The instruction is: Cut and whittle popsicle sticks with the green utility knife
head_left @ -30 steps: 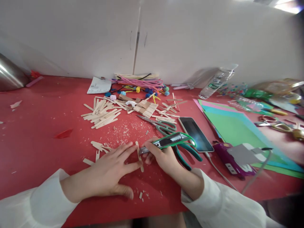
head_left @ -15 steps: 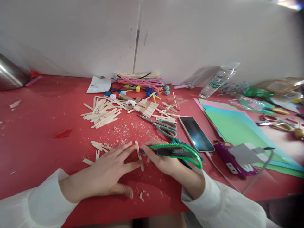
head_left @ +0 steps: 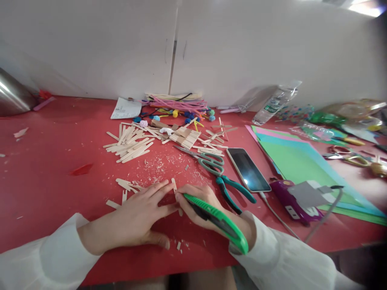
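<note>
The wooden stick [head_left: 173,183] is lying on the table [head_left: 60,145] between both hands, its middle being partly covered by fingers. The left hand [head_left: 140,217] is resting palm down, fingers spread, the index fingertip touching the stick. The right hand [head_left: 202,196] is gripping the green utility knife [head_left: 217,221], thumb and fingers pinching its front end at the stick; the blade is being hidden. The knife's rear end is pointing toward the right cuff.

The front table edge is running below the hands, close to the forearms. On the left, a wide red surface is extending to a metal cylinder [head_left: 15,96], with a red scrap [head_left: 82,169] lying midway. On the right, pliers [head_left: 240,188] are lying near the right hand, narrowing its room; scissors [head_left: 196,154] and a phone [head_left: 248,169] are lying beyond. White panels [head_left: 242,48] are bounding the far edge.

At the far right, a clear plastic package [head_left: 273,104] with a green label is lying beside a clear bag [head_left: 296,113] showing multicoloured dots; whether these are contents or print cannot be told.
</note>
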The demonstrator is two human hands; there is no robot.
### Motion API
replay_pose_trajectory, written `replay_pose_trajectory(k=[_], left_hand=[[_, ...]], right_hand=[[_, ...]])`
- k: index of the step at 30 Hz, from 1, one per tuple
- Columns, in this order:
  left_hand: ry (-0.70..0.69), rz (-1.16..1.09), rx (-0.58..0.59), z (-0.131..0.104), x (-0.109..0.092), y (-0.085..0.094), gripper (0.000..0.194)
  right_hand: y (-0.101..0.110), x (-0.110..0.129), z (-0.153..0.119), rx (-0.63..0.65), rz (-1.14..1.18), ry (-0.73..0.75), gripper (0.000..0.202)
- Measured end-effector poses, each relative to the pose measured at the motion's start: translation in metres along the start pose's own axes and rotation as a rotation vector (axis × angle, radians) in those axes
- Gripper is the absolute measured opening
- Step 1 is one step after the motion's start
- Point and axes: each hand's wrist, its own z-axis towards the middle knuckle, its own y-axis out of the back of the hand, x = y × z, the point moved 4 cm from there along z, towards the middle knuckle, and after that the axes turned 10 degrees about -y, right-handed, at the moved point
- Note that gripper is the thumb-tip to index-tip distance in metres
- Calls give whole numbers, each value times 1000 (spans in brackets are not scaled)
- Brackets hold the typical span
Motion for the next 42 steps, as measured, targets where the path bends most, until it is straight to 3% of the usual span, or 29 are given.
replay_pose_trajectory(k=[5,13,18,25,31,33,38,42], left_hand=[[-10,28,-55,-1,3,-2,74],[20,29,-1,0,3,-2,76],[4,26,-23,0,3,-4,81],[4,15,-43,-1,3,-5,80],[26,26,7,1,1,-3,77],[29,30,7,1,1,-3,77],[61,58,51,1,2,-4,79],[67,60,69,1,-1,-1,80]], right_hand=[[4,-4,8,-3,73,-77,25],[-6,-27,7,-32,403,-298,32],[0,-20,4,-130,339,-232,26],[-2,-20,4,-75,193,-213,25],[5,4,2,13,26,-176,26],[5,6,2,24,17,-169,26],[3,-10,3,-79,204,-179,26],[4,-16,3,-148,218,-195,21]])
